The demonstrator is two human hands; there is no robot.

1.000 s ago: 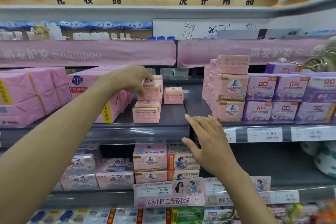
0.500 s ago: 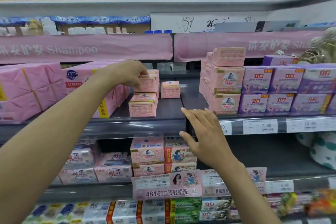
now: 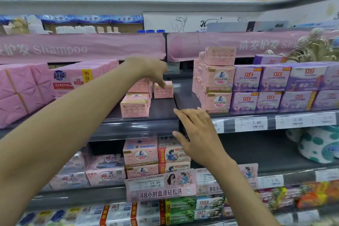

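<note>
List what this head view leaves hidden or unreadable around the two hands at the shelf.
- Pink box stack: largely behind the left hand and wrist.
- Small pink box: blur hides whether the left hand touches it.
- Price tag: covered by the right hand; only "90" shows.
- Purple boxes: cut off by the right frame edge.

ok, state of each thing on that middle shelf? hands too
left hand: reaching in, fingertips on top of lone box
right hand: open, fingers spread at the shelf edge, holding nothing
lone box: upright, apart from the others, at the back
front box: upright, untouched
right stack: three boxes high, untouched
</note>
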